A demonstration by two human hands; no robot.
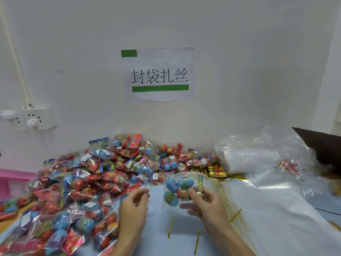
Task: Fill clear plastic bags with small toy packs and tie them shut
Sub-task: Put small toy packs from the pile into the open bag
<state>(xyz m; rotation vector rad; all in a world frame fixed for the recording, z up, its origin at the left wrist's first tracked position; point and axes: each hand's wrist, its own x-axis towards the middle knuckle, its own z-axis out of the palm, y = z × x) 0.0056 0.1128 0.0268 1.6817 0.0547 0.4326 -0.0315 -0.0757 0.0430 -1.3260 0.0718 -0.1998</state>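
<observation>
Item: clear bag [181, 189] of small egg toys, held above the table [158, 228] at centre-right. Right hand [206, 204] pinches its right edge, thumb in front, fingers behind. Left hand [133, 206]: fingers loosely curled, apparently holding nothing, just left of the bag and apart from it. Gold twist ties [170, 227] lie loose on the table below and between both hands, long axes roughly upright in view; the left hand seems nearer. Pile of toy packs [88, 182]: left, well within reach.
</observation>
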